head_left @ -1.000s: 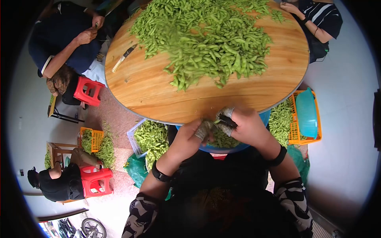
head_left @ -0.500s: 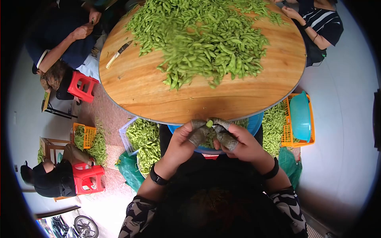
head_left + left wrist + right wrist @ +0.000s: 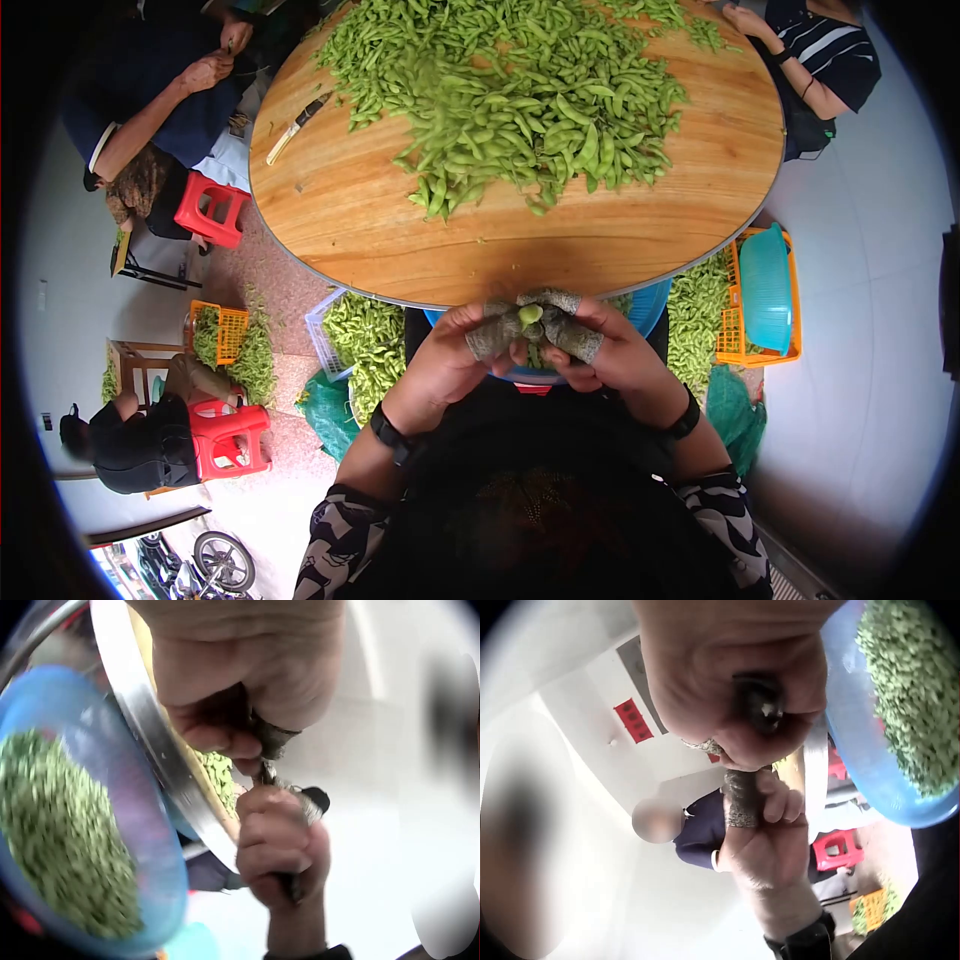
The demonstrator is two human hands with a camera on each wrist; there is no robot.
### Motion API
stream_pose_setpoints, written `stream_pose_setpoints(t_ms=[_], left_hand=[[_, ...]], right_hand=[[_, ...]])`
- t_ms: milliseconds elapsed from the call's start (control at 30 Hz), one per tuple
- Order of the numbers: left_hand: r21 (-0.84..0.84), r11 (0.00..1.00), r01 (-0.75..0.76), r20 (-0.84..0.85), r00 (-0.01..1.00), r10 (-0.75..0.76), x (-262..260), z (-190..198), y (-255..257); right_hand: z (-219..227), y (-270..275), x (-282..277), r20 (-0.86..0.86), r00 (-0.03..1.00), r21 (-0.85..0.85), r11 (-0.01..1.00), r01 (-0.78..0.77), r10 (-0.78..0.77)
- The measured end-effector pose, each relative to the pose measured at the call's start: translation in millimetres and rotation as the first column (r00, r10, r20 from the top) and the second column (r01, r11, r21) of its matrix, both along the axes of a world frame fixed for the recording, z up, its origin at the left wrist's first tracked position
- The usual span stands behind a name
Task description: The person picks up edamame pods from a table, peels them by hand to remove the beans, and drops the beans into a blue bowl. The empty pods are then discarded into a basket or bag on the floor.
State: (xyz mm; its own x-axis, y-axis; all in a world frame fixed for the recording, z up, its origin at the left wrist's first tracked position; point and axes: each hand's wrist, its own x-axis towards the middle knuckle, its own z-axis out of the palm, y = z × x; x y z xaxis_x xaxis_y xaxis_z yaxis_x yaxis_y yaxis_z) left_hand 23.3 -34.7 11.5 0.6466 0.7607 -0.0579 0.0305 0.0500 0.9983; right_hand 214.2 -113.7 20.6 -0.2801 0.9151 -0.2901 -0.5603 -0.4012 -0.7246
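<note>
In the head view, both hands meet just off the near edge of the round wooden table (image 3: 350, 245). A green soybean pod (image 3: 529, 316) shows end-on between the wrapped fingertips. My left hand (image 3: 450, 350) pinches it, its thumb covered in grey wrapping. My right hand (image 3: 620, 350), with similar wrapping on thumb and finger, presses close against the pod. Curled in the right palm is a dark shiny handle (image 3: 761, 705); the working end is hidden by the fingers. Below the hands, a blue basin (image 3: 161, 862) holds many green pods (image 3: 64, 832).
A large heap of pods (image 3: 540, 110) covers the far tabletop, with a knife (image 3: 298, 128) lying left of it. Crates of pods and a teal basin (image 3: 766, 290) stand beside the table. Other people sit around, some near red stools (image 3: 212, 208).
The hands first worked apart over the basin, the right one showing its dark tool. They have since come together, with the pod now held end-up between the fingertips.
</note>
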Motion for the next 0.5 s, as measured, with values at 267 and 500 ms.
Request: stream_pose_setpoints(t_ms=[267,500], left_hand=[[0.749,0.636,0.183,-0.277,0.96,0.05,2.4,0.7,12.1],[0.928,0.183,0.325,-0.37,0.864,0.342,13.7,-7.7,12.7]], right_hand=[[5.8,0.0,-1.8,0.374,0.927,0.021,1.0,0.012,-0.019],[-8.2,1.8,-6.5,0.693,0.642,0.446,0.895,-0.023,-0.329]])
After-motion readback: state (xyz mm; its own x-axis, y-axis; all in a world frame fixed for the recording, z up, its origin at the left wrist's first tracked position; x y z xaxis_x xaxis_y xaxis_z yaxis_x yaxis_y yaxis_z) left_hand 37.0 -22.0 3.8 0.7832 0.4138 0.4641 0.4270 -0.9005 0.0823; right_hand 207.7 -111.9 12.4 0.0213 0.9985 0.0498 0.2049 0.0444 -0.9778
